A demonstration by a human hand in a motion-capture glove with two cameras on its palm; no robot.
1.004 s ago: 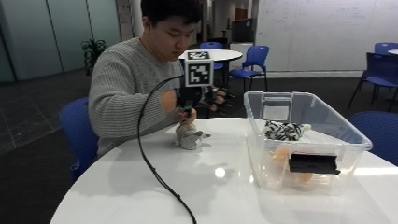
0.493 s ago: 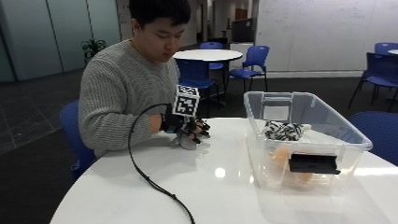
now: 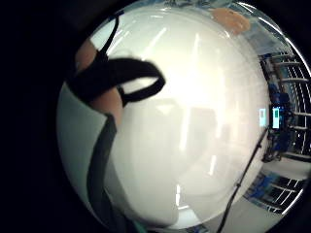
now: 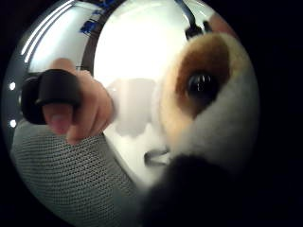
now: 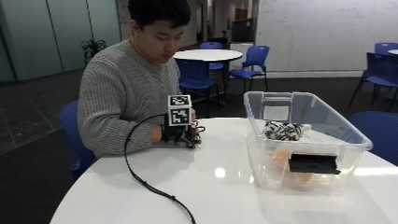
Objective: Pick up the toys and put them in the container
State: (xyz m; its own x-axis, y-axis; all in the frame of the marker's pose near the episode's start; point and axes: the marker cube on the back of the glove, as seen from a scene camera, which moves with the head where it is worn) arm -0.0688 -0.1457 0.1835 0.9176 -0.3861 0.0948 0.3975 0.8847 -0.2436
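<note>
White table (image 5: 236,186), plush toy (image 4: 208,109) beside thumb (image 4: 61,101)

Ceiling glare on table (image 5: 219,172) (soft focus)

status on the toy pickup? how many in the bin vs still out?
Done: a black-and-white striped toy and an orange toy lie in the clear container. In hand: the gloved right hand is down on the table over a grey and tan plush toy, close against its palm; grasp not confirmed. Left: lift it into the container.
</note>
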